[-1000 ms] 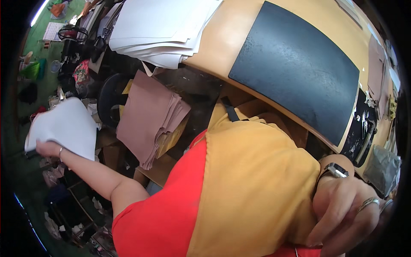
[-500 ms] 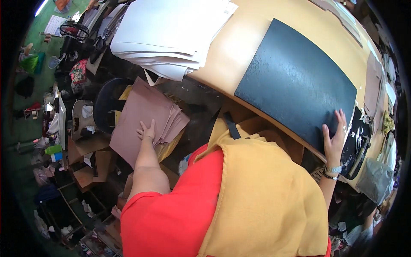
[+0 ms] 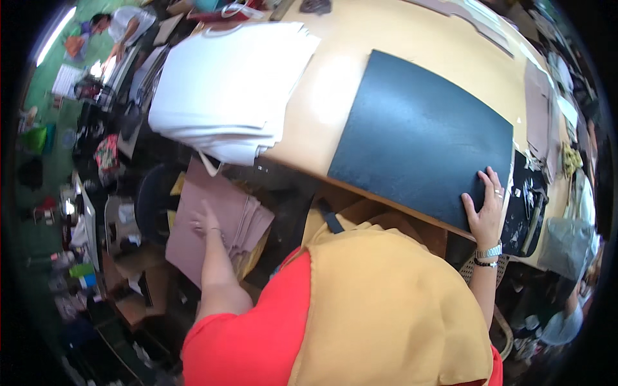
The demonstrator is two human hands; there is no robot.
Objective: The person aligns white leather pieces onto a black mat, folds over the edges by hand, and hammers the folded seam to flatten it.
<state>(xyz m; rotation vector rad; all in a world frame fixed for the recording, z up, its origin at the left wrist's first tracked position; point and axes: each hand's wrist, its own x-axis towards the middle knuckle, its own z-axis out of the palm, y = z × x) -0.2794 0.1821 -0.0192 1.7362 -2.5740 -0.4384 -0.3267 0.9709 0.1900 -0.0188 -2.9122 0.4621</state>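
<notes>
My left hand [image 3: 205, 225] is on a stack of dusty-pink sheets [image 3: 235, 235] at the left of my body, fingers apart and a little blurred. My right hand [image 3: 483, 206] rests with spread fingers on the right part of a large black mat [image 3: 418, 141], which lies along the near edge of the tan table [image 3: 309, 145]. A thick pile of white sheets [image 3: 219, 83] sits at the table's left corner, above the pink stack.
A dark chair [image 3: 148, 206] stands beside the pink stack. A hammer-like tool [image 3: 534, 225] and a grey bag [image 3: 560, 251] lie right of the mat. Other people [image 3: 129, 26] are at the upper left and lower right [image 3: 563, 325]. Cardboard boxes [image 3: 135, 296] are at lower left.
One second ago my left hand held a white sheet further left; it has since come to the pink stack without it. My right hand has risen from near my body onto the black mat.
</notes>
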